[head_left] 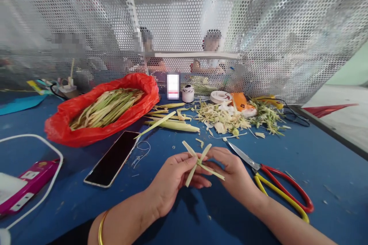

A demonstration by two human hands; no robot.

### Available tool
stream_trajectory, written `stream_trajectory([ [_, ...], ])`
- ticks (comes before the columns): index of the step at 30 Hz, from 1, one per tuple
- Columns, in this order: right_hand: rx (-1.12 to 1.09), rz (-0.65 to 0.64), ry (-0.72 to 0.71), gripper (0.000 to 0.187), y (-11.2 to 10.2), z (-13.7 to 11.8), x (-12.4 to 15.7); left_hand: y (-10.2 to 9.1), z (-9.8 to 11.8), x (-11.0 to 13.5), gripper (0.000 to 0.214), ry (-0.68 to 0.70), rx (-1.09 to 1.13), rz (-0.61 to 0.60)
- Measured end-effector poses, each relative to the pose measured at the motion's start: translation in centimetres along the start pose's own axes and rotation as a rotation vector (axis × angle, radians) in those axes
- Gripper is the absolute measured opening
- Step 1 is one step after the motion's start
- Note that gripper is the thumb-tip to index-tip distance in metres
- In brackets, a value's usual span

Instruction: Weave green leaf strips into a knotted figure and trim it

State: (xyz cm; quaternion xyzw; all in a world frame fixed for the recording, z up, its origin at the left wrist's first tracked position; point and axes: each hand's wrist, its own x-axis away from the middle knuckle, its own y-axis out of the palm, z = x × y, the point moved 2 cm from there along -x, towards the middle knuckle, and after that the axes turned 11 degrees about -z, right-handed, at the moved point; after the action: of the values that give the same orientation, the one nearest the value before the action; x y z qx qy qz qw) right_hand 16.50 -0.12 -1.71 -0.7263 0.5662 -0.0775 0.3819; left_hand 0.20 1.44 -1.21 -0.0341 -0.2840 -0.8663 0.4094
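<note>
Over the blue table, both hands meet around a small cross-shaped piece woven from pale green leaf strips, its strip ends sticking out in several directions. My left hand is closed, its thumb pressing near the middle of the piece. My right hand pinches it from the other side, with some fingers hidden behind. Just right of my right hand lie scissors with one red and one yellow handle. Beyond the hands rest loose husk strips.
A red plastic bag full of leaf strips stands at the back left. Nearer are a phone and a purple power strip with a white cable. Scraps and a tape roll lie behind; a perforated screen separates other people.
</note>
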Motion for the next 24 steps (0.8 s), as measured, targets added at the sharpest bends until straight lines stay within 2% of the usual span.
stream_trajectory([
  [3,0.102,0.069,-0.009,0.012,-0.7,-0.4,0.2,0.0,0.5,0.1,0.029,0.037,-0.014,0.048],
  [8,0.312,0.047,-0.219,0.027,-1.0,-1.7,0.7,0.2,1.2,0.2,0.022,0.091,-0.089,0.103],
  [12,0.411,0.082,-0.286,0.013,-0.7,-2.2,1.0,0.1,0.6,-0.1,0.019,0.085,-0.148,0.152],
  [19,0.648,0.01,-0.388,0.02,0.3,-3.1,1.9,-0.3,-0.4,-0.6,0.015,0.109,-0.14,0.207],
  [21,0.59,-0.023,-0.37,0.022,0.3,-3.1,1.8,-0.4,-0.3,-0.6,0.015,0.094,-0.132,0.226],
  [22,0.505,-0.027,-0.315,0.02,0.2,-3.0,1.7,-0.4,-0.2,-0.6,0.015,0.086,-0.134,0.227],
  [24,0.251,0.025,-0.093,0.015,-0.1,-2.3,1.2,-0.3,0.1,-0.6,0.017,0.067,-0.143,0.199],
])
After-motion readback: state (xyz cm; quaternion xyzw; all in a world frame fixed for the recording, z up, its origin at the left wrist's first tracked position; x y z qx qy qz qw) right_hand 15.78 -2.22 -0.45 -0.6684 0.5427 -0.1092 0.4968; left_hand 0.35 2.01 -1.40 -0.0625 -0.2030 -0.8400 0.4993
